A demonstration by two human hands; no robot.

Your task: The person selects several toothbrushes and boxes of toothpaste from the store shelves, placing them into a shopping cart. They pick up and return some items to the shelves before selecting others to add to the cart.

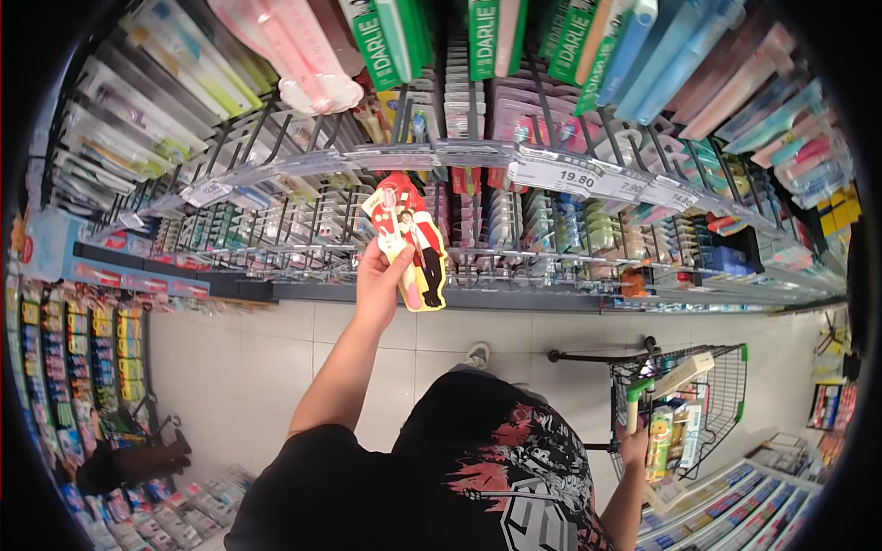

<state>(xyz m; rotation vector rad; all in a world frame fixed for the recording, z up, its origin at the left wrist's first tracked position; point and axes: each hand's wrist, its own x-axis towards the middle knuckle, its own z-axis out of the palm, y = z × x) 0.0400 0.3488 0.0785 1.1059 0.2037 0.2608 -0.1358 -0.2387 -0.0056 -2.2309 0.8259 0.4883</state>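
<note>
Black fabric of our shirt lies nearest. Our right hand, low at our side, closes its grip around the cart handle, apparently to steady the cart. Our left hand grips the red-and-yellow package by its edge, thumb on front, likely to keep the print readable. Our left arm extends forward, slightly bent. The package is before the rack, where green packs hang overhead, presumably for easy removal.

Rack: green DARLIE packs hung above front edge, price tags along that edge. Tiled floor: shopping cart off rack's right half.
</note>
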